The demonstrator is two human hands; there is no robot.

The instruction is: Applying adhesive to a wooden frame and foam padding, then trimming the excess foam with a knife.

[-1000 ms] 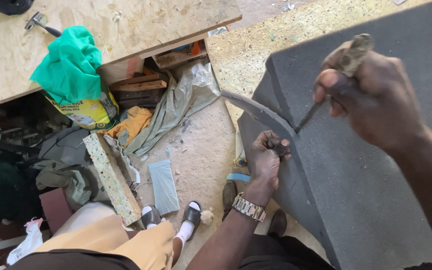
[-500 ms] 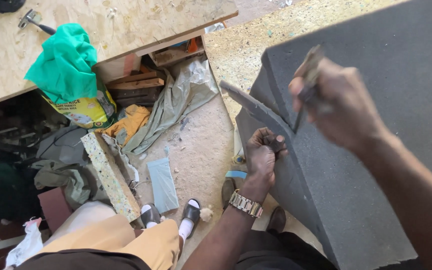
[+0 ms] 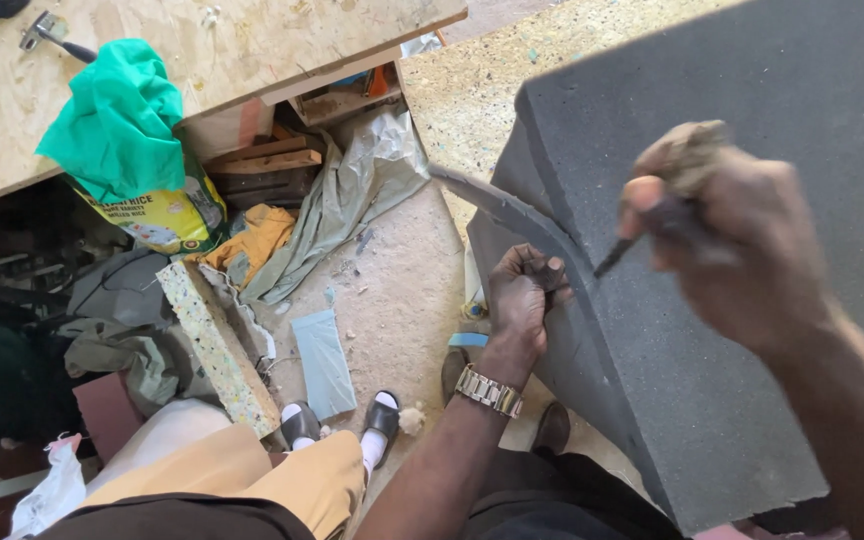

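Note:
A big dark grey foam block (image 3: pixel 752 180) fills the right of the view. My right hand (image 3: pixel 727 235) grips a knife by its wrapped handle, and its dark blade (image 3: pixel 614 258) points down-left into a cut near the block's left edge. My left hand (image 3: pixel 522 295), a metal watch on its wrist, pinches the thin grey strip (image 3: pixel 497 205) that peels away from that edge and curves up to the left.
A chipboard table (image 3: pixel 252 40) at the top left carries a green cloth (image 3: pixel 117 120) and a hammer (image 3: pixel 47 35). Below lie a yellow sack (image 3: pixel 167 215), wood pieces, plastic sheeting, a speckled foam slab (image 3: pixel 217 345), and another person's sandalled feet (image 3: pixel 342 425).
My right hand has swung the knife along the cut, first up and left, then back down to the right. My left hand has kept its hold on the strip.

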